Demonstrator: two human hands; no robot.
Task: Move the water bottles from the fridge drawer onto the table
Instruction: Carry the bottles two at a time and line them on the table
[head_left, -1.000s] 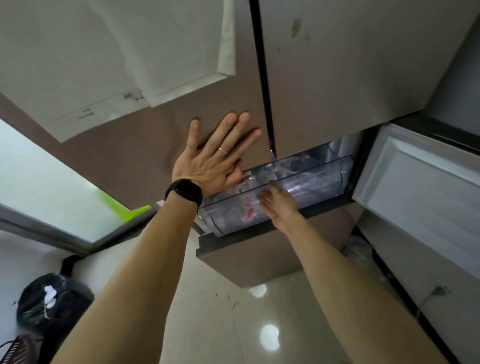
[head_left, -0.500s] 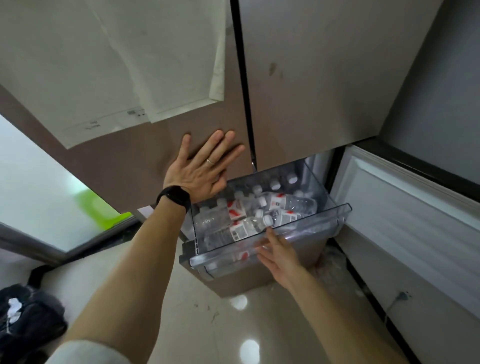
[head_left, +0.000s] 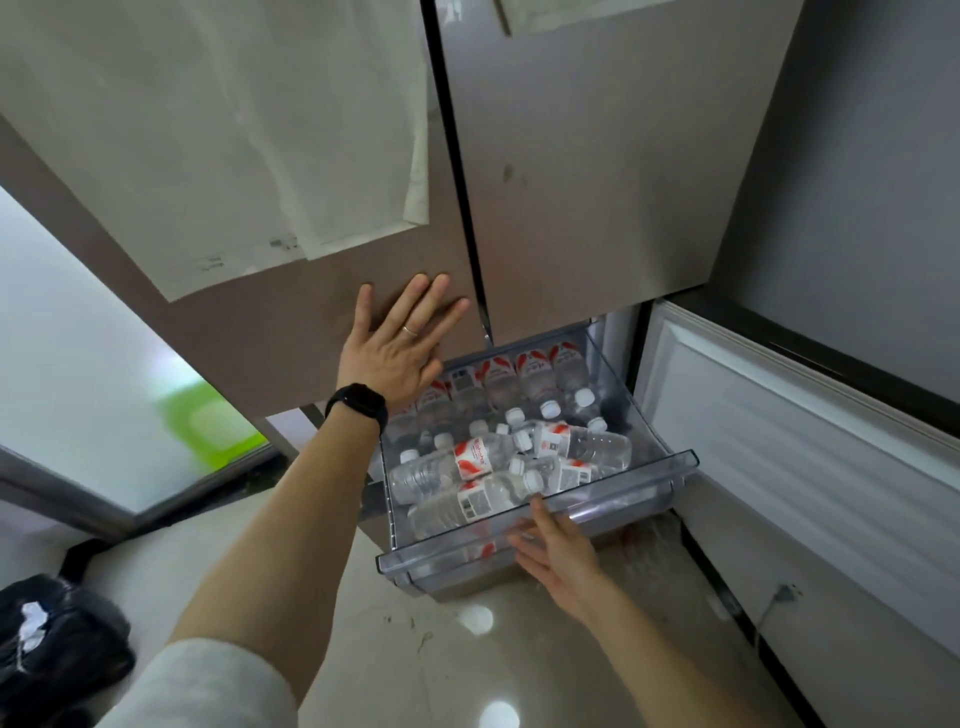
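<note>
While L hand (head_left: 395, 358) lies flat, fingers straight, on fridge door (head_left: 311, 322), R hand (head_left: 556, 540) pinches drawer (head_left: 639, 475) rim.

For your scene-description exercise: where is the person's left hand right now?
In the head view, the left hand lies flat on the left fridge door, left of centre, just above the open drawer of water bottles.
</note>
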